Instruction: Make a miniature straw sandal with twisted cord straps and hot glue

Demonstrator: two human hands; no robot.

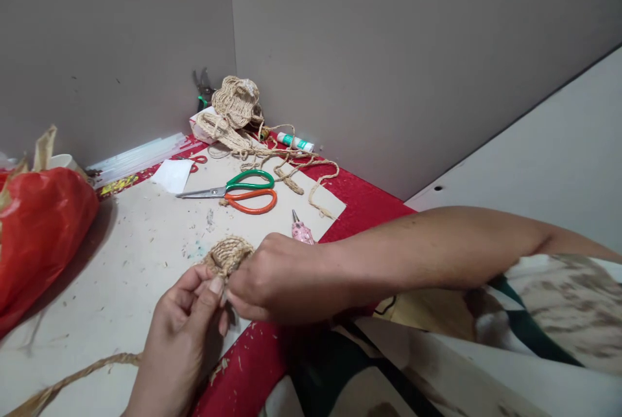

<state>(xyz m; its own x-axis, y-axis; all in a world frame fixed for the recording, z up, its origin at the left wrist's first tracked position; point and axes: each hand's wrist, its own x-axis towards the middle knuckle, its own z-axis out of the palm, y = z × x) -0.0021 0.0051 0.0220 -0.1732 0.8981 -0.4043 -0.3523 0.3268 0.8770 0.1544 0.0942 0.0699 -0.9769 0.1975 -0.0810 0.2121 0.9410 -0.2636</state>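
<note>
Lower centre: left hand (177, 326) pinches 1 woven piece (229, 251); right hand (286, 281) bears against it, grip hidden. Scissors (222, 192) lie on surface (136, 281), left of frame centre.

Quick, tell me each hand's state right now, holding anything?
Left hand: closed, pinching the woven cord piece.
Right hand: curled at the same piece; whether it grips can't be told.

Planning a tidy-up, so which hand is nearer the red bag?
Left. The left hand is apart from the red bag, to its right in view; the right hand is farther right.
</note>
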